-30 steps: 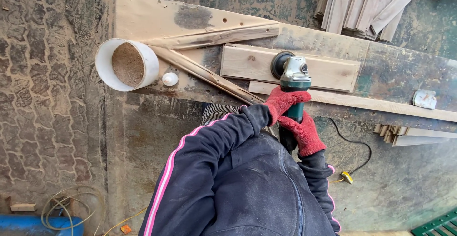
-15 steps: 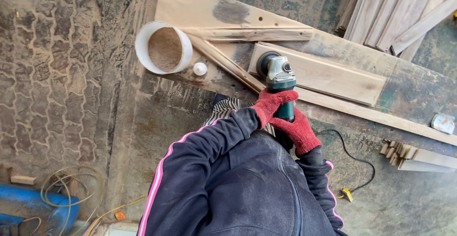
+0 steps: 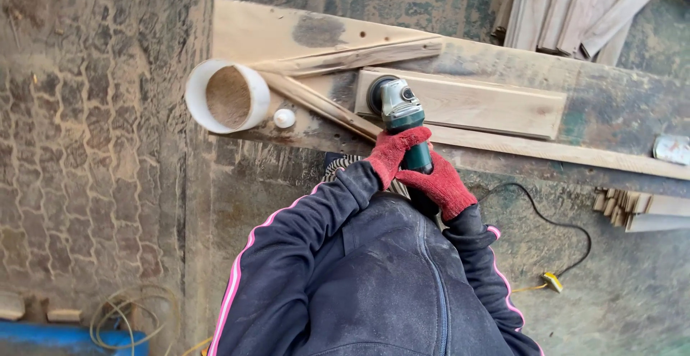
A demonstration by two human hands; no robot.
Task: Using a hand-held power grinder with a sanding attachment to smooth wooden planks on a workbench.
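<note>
Nearest the camera, dark sleeves with pink stripes run forward to two red knit gloves. The right hand [image 3: 440, 185] sits lower on the dark handle of an angle grinder [image 3: 401, 115], its fingers curled tight around the grip. The left hand [image 3: 394, 151] is just ahead of it, fingers wrapped over the green body. A black cord [image 3: 557, 219] loops across the floor to the right of the arms.

The grinder's grey head and dark disc rest on the left end of a pale wooden board [image 3: 474, 103] lying flat on the bench [image 3: 618, 112]. A long thin strip [image 3: 575, 156] lies along the board's near edge, and two rough battens [image 3: 323, 79] meet in a wedge to its left.

At the bench's left corner lies a white bucket [image 3: 195, 101], its mouth facing up at the camera and filled with tan sawdust [image 3: 228, 96]. A small white cap [image 3: 284, 118] sits just beside it.

Farther off, at the top right, grey planks [image 3: 568, 7] are stacked together.
</note>
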